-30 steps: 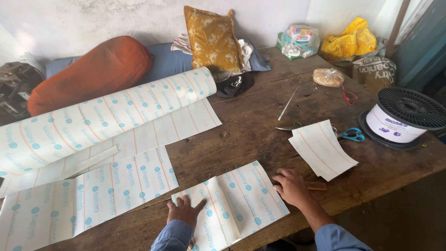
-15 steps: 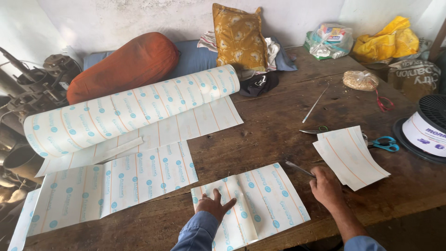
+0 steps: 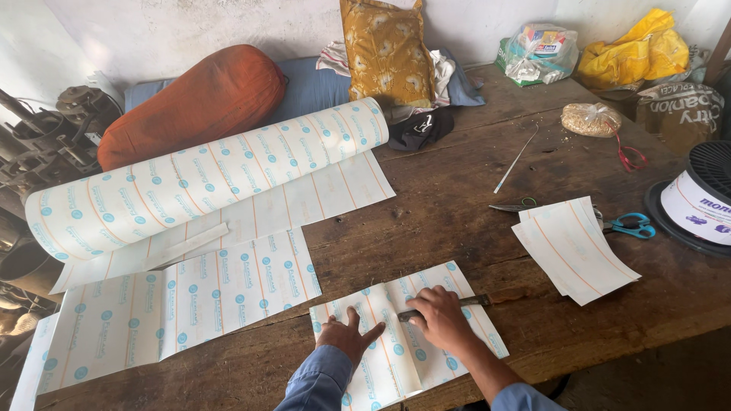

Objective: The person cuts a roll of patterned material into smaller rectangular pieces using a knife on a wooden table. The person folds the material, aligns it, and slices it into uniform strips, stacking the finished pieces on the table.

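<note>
I am looking down at a worn wooden worktop (image 3: 457,221). My left hand (image 3: 346,339) is lying flat, fingers spread and holding nothing, pressing on a cut sheet of white paper with blue dots and orange lines (image 3: 426,365) at the near edge of the worktop. My right hand (image 3: 442,320) is resting on the same sheet, its grip closing around a thin dark blade-like tool (image 3: 466,302) that is lying across the sheet's upper part and pointing right; I cannot tell exactly what kind of tool it is. To the left, a larger piece of the same paper (image 3: 183,304) is lying flat, and behind it a big roll (image 3: 205,175) is lying partly unrolled. Well to the right, a small stack of cut sheets (image 3: 575,247) is sitting face down, with blue-handled scissors (image 3: 628,225) just beside it.
</note>
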